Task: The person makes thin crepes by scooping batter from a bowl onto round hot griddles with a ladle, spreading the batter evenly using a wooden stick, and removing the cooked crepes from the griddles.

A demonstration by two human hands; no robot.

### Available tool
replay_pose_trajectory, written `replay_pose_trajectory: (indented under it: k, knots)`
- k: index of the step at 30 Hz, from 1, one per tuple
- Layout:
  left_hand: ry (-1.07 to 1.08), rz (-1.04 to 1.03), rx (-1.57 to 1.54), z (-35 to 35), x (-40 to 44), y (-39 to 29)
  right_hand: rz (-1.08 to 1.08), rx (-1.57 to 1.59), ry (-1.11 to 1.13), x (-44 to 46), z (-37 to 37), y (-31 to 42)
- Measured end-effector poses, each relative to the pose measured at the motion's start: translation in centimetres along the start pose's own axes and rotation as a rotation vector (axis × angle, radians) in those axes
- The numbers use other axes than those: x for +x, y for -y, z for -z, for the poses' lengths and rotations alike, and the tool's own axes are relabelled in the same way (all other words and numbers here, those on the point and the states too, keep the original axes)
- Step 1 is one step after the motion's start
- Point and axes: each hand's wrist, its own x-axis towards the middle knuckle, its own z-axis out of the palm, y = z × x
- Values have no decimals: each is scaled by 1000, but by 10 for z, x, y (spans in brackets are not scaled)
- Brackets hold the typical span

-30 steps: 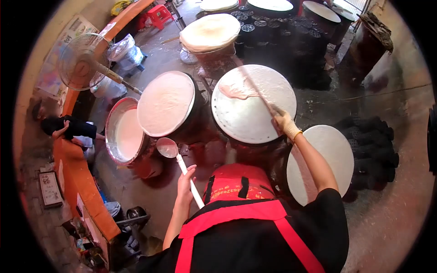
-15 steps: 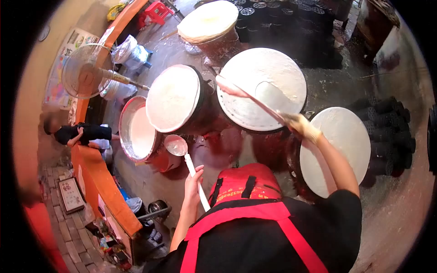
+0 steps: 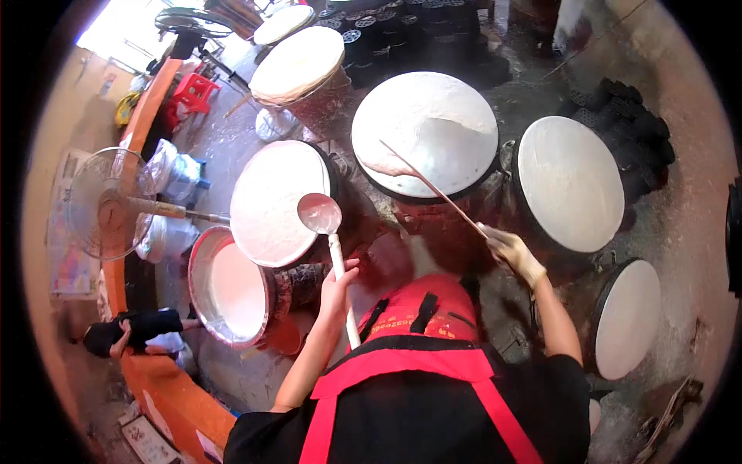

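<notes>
My left hand (image 3: 338, 290) is closed round the white handle of a ladle (image 3: 320, 214), whose bowl overlaps the edge of the left batter-covered plate (image 3: 270, 201). In a light glove, my right hand (image 3: 506, 251) grips a thin spreading stick (image 3: 440, 193). The stick reaches over the large round middle plate (image 3: 425, 116), where white batter covers the back and a smoother patch shows in front. Some batter clings along the stick near the plate's front left. A bucket of pale batter (image 3: 238, 290) stands left of my left hand.
Round plates stand at the right (image 3: 570, 184) and lower right (image 3: 627, 319). A stack of thin sheets (image 3: 297, 63) sits on a bucket behind. Black perforated cylinders (image 3: 618, 127) are piled at the right. A fan (image 3: 110, 205) and a person (image 3: 139, 331) are at the left.
The stick has swept round over the middle plate, and batter now covers more of its back part. The view has turned right, showing another plate. The ladle now overlaps the left plate.
</notes>
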Motion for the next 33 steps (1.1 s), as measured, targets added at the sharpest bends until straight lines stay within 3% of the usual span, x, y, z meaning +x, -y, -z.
replay_pose_trajectory:
  k: [2, 4, 5, 7, 9, 12, 13, 15, 18, 22, 26, 28, 29, 30, 32, 33]
  knots:
    - [39, 11, -4, 27, 5, 14, 63, 72, -158, -31, -22, -30]
    - [58, 36, -11, 55, 2, 26, 273, 451, -276, -11, -62, -88]
    - [60, 56, -15, 68, -5, 31, 302, 681, -103, -4, -101, -58]
    - [37, 102, -17, 91, -27, 33, 264, 448, -313, 47, -172, -27]
    - [-16, 85, -65, 113, -49, 43, 185, 405, -288, 109, -224, 16]
    - [-77, 62, -84, 147, -71, 63, 340, 353, -360, 230, -281, 25]
    - [-100, 40, -107, 152, -80, 61, 450, 336, -457, 276, -295, 15]
    - [-138, 69, -130, 171, -88, 76, 437, 90, -762, 360, -295, -26]
    - [-182, 92, -124, 180, -98, 79, 431, 119, -867, 327, -300, -49]
    - [-111, 82, -176, 179, -89, 84, 350, 503, -589, 204, -278, -45]
    - [-50, 108, -183, 156, -84, 77, 212, 455, -527, 120, -222, -30]
    - [-32, 52, -152, 141, -86, 69, 141, 536, -591, 117, -194, -17]
    - [-24, 25, -133, 133, -89, 65, 136, 840, -482, 139, -175, -30]
    - [-20, 18, -126, 126, -92, 62, 233, 731, -617, 134, -192, 0]
    - [-10, 3, -105, 109, -95, 56, 149, 994, -428, 139, -213, 28]
    - [4, -4, -113, 101, -93, 56, 171, 850, -394, 146, -231, 28]
